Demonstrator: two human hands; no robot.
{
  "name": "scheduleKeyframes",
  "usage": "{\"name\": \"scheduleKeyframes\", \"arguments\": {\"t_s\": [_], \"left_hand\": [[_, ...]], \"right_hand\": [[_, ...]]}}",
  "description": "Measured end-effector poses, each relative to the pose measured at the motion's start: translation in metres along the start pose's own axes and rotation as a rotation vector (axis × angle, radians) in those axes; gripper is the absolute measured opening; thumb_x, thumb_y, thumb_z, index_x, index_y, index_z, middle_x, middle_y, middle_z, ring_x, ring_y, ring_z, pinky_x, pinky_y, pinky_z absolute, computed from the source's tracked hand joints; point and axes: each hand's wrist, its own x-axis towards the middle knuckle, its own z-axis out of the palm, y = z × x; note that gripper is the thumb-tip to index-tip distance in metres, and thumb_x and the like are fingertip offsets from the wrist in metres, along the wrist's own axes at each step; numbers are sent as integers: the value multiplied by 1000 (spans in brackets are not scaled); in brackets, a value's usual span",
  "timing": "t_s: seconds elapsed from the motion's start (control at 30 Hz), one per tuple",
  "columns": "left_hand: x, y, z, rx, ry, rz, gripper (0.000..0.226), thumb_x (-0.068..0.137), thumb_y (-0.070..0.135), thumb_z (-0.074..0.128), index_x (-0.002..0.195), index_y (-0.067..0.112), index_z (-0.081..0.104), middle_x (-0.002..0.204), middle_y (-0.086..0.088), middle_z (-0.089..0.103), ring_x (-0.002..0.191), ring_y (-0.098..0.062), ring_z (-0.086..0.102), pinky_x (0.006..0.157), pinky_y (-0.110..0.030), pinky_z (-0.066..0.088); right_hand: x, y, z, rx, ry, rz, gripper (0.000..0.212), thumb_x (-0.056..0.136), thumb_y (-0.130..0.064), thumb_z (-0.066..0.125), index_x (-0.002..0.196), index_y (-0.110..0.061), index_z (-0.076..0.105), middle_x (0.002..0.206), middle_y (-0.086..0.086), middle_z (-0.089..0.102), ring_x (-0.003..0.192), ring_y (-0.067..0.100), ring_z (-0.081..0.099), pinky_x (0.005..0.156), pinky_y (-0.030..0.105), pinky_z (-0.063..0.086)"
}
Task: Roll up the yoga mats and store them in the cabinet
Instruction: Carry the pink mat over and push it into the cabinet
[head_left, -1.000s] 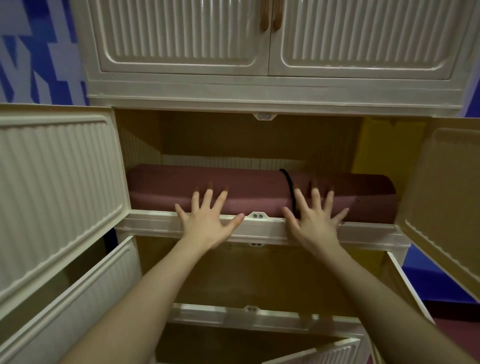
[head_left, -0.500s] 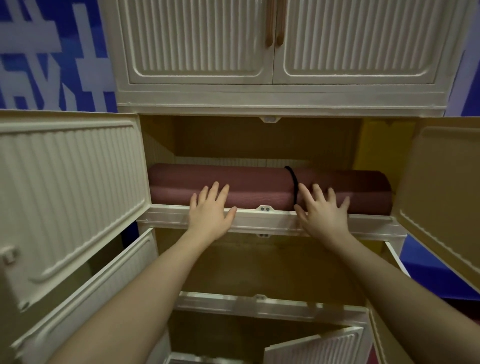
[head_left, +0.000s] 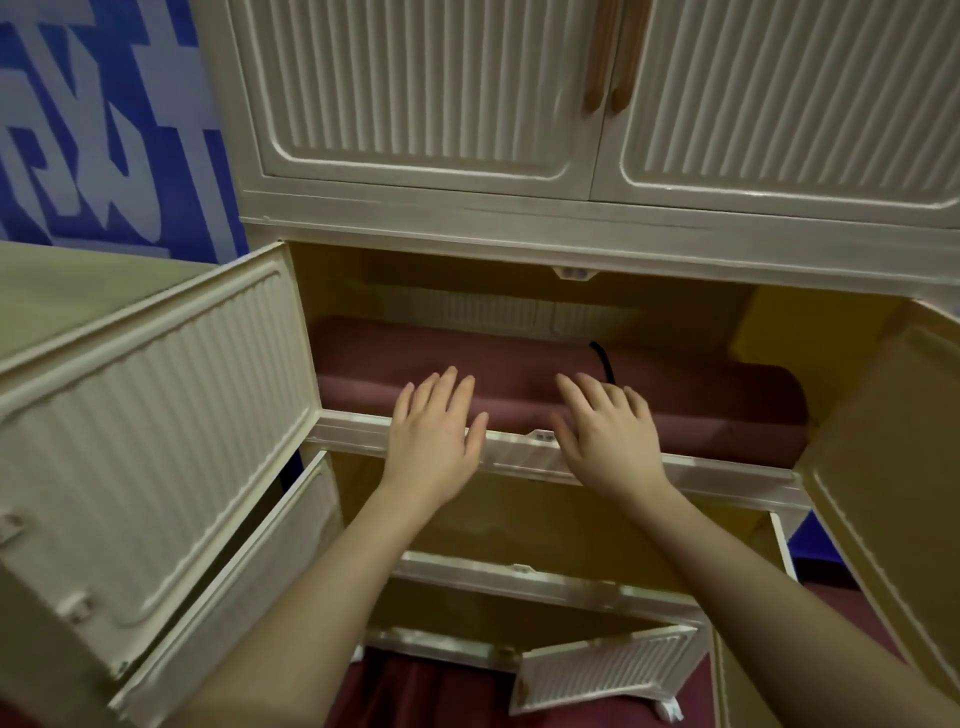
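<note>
The left hand (head_left: 434, 434) and right hand (head_left: 605, 431) lie flat with straight, spread fingers and grip nothing, their fingertips on the rolled maroon yoga mat (head_left: 675, 405), probably to seat it deep enough for the doors to shut. The mat lies lengthwise on the cabinet shelf (head_left: 727, 470) just beyond the palms, a black strap (head_left: 602, 359) circling it above the right hand. Open cabinet doors (head_left: 156, 415) flank both wrists.
</note>
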Motion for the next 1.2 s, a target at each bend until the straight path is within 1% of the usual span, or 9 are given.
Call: {"name": "scheduleKeyframes", "arguments": {"t_s": [0.1,0.47,0.6,0.7,0.8,0.93,1.07,1.13,1.2], "left_hand": [[-5,1,-31,-16,-32,-21,50,100,38,38,145,15,39,152,-7,36,139,-23,32,116,-39,17],[-11,-9,-234,61,-202,-117,53,101,42,28,148,17,32,154,-4,32,141,-20,26,117,-36,12],[-24,-44,-279,51,-257,-107,73,89,52,13,140,12,46,146,-11,43,136,-27,37,114,-40,18],[-29,-78,-294,71,-369,-132,77,87,55,5,146,17,36,154,-6,31,143,-25,24,117,-39,10],[-29,-117,-298,47,-516,-125,65,93,51,11,150,24,25,159,3,16,147,-18,9,117,-37,1],[-26,-165,-289,-142,-795,-17,48,104,44,19,150,35,17,158,16,4,146,-7,-3,116,-31,-8],[-20,-184,-278,-211,-809,137,48,102,46,18,149,41,9,151,26,-3,144,1,-8,113,-27,-14],[-18,-178,-272,-186,-777,253,53,98,52,13,149,41,5,151,26,-5,142,1,-12,114,-28,-15],[-11,-164,-261,-148,-709,368,57,95,56,9,150,40,4,152,23,-6,142,-2,-13,114,-31,-16]], "right_hand": [[5,-15,-27,39,-64,-18,49,90,-41,36,126,-16,58,119,7,64,102,31,63,90,47,47],[22,-89,-191,189,-224,-32,51,91,-42,34,128,-16,57,118,5,64,99,28,63,80,41,51],[28,-125,-223,212,-276,-110,47,90,-39,38,125,-16,58,121,5,63,104,27,62,82,40,50],[33,-157,-233,250,-288,-154,48,89,-39,36,123,-15,59,120,8,63,103,29,62,86,42,50],[35,-191,-232,259,-328,-179,51,89,-42,35,124,-16,61,122,7,64,105,28,63,90,42,49],[33,-229,-216,232,-410,-200,56,93,-46,32,132,-15,56,134,4,58,119,24,57,103,42,40],[29,-242,-208,272,-468,-71,60,96,-50,25,142,-17,44,146,1,46,135,20,42,109,42,11],[25,-242,-209,299,-471,-56,59,99,-52,20,143,-20,42,149,-1,42,138,18,37,108,43,9],[24,-235,-214,308,-476,-56,60,100,-52,15,142,-20,45,147,-2,45,135,17,41,106,42,12]]}}
